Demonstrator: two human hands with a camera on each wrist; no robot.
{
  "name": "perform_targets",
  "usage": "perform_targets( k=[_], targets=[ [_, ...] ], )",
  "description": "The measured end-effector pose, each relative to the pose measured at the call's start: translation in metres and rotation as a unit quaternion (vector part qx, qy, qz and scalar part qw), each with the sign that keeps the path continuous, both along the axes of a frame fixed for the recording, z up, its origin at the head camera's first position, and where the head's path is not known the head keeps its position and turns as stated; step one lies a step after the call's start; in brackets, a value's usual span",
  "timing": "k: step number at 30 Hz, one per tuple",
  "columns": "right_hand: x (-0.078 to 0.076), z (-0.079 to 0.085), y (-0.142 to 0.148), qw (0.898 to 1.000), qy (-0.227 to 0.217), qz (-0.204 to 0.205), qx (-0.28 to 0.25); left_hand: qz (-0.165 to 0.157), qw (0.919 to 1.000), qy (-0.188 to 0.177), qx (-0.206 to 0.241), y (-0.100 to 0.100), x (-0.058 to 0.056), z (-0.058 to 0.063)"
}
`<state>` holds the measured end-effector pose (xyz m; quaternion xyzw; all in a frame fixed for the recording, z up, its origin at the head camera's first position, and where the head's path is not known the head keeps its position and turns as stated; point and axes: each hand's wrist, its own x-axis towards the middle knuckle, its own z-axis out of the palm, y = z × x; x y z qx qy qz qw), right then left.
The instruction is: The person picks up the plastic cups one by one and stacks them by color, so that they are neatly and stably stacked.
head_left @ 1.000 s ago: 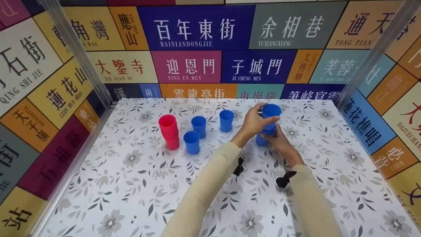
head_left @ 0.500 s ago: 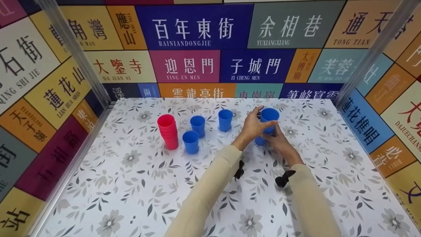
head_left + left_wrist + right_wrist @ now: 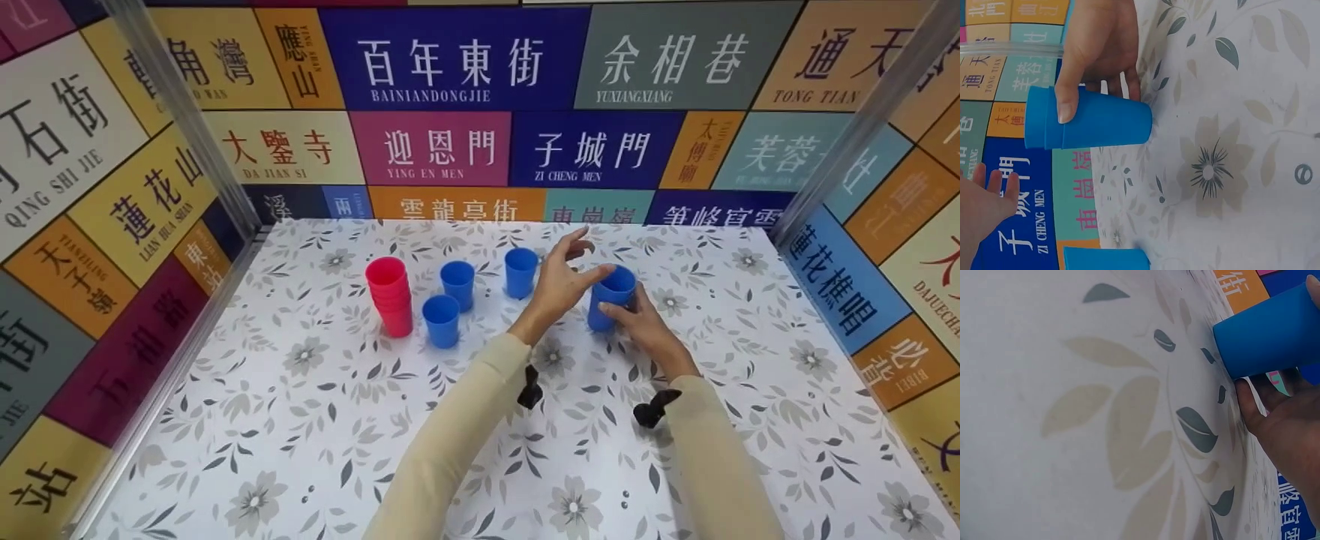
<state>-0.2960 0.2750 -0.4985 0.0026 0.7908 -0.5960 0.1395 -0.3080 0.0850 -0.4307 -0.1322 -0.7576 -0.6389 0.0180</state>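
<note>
- Right hand (image 3: 646, 330): fingers and thumb curled round the blue cup stack (image 3: 611, 298), clamping it from the right side; the thumb lies across the wall just under the rim, as the left wrist view shows.
- Blue cup stack: upright on the surface (image 3: 300, 420), right of centre and toward the far edge; a doubled rim shows one cup nested in another.
- Left hand (image 3: 559, 281): fingers spread apart and relaxed, holding nothing. Its thumb tip is at the stack's rim; contact cannot be confirmed.
- Single blue cup (image 3: 520, 272): upright, just left of the left hand.
- Two more blue cups (image 3: 457, 285) (image 3: 441, 320): upright, further left, close together.
- Red cup stack (image 3: 390, 296): upright, leftmost in the row, nearest the left edge.
- Both sleeves (image 3: 457, 442) cream-coloured.
</note>
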Motion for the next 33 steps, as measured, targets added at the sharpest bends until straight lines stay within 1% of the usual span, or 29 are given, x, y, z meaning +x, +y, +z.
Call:
perform_targets(
  k=[1,4,6,10,14,18,20,22,24,27,29,33],
  targets=[
    [0.000,0.000,0.000,1.000,0.000,-0.001,-0.003,0.001,1.0000,0.006,0.007,-0.003,0.000,0.000],
    [-0.009,-0.014,0.005,1.000,0.001,-0.009,0.006,0.011,0.9993,0.016,0.032,-0.012,0.001,0.000],
    [-0.013,-0.019,0.007,1.000,-0.008,-0.015,0.019,0.015,0.9978,0.023,0.061,-0.019,0.001,0.001],
    [-0.014,-0.021,0.006,0.999,-0.023,-0.017,0.030,0.032,0.9927,0.029,0.113,-0.036,0.002,0.006],
    [-0.013,-0.018,0.007,0.999,-0.024,-0.018,0.024,0.048,0.9897,0.032,0.131,-0.057,0.002,0.011],
    [-0.013,-0.017,0.009,0.999,-0.037,-0.022,0.024,0.044,0.9907,0.029,0.126,-0.077,0.006,0.013],
    [-0.014,-0.017,0.009,0.999,-0.041,-0.020,0.025,0.045,0.9921,0.032,0.113,-0.087,0.008,0.013],
    [-0.015,-0.018,0.009,0.999,-0.043,-0.018,0.024,0.054,0.9932,0.043,0.094,-0.096,0.012,0.011],
    [-0.015,-0.019,0.010,0.999,-0.041,-0.016,0.022,0.066,0.9941,0.055,0.065,-0.104,0.016,0.008],
    [-0.014,-0.019,0.011,0.999,-0.039,-0.017,0.017,0.079,0.9941,0.068,0.031,-0.115,0.023,0.002],
    [-0.013,-0.019,0.011,0.999,-0.037,-0.014,0.015,0.088,0.9937,0.066,0.021,-0.123,0.028,-0.002],
    [-0.011,-0.018,0.007,0.999,-0.028,-0.009,0.017,0.109,0.9926,0.051,0.018,-0.141,0.037,-0.009]
  ],
)
